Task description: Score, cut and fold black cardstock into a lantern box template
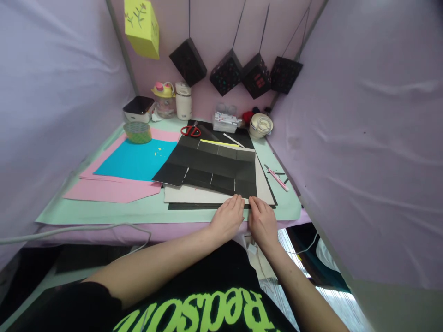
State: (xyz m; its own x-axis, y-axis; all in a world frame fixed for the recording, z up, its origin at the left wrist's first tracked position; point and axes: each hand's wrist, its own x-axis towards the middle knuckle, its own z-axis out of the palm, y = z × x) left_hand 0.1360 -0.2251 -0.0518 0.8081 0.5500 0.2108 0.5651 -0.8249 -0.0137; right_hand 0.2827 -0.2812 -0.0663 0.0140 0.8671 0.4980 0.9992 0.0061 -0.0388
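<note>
1. Lilac fabric [51,92], softly wrinkled, hangs left and right of the black sheet [211,161]; a pink backdrop [155,60] rises beyond it.
2. Beneath the black sheet and extending to both sides, the table wears a smooth mint-green cover [104,214].
3. The black sheet itself is matte paper, creased into rectangular panels, with short pale lines crossing its near and far bands.
4. Under it lies a flat, pale sheet [171,194], showing along its near and right edges.
5. To its left, a bright blue sheet [131,161] overlaps pink sheets [110,191].
6. Behind and above it, dark cube-like boxes [188,62] hang on cords.
7. At its near right corner, the left hand [228,214] and right hand [263,221] sit side by side, fingers bunched at the edge; whether they pinch or merely press, I cannot tell. Most of it stretches away beyond the fingertips.
8. Red-handled scissors [191,130] lie just past its far left corner, and a slim pink cutter [278,179] to its right.
</note>
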